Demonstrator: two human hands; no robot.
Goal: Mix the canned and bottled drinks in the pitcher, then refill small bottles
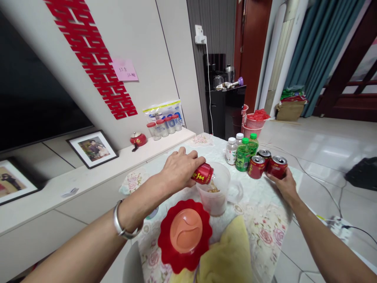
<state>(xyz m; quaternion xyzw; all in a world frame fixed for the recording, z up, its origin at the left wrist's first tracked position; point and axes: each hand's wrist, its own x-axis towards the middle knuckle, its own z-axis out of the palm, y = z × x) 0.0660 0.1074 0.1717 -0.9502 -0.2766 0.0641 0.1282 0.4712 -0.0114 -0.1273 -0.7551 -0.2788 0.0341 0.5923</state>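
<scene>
Tilted over a translucent pitcher (214,196), a red can (202,173) is in my left hand (180,168), whose fingers wrap round it. Brown liquid shows inside the pitcher, below the can's mouth. At the right side of the table, my right hand (284,184) holds another red can (277,166) upright, fingers around its lower part. Beside that can stand a red can (256,167) and a darker can (264,155). Green-capped bottles (243,156) and white-capped bottles (231,151) are just left of them.
A red scalloped tray (167,245) and a yellow cloth (228,255) lie nearest me on the flowered tablecloth (265,228). Along the left, a white ledge (126,159) bears lidded jars (161,127), a red pot (138,139) and framed photos (93,149). Cables cross the floor at right.
</scene>
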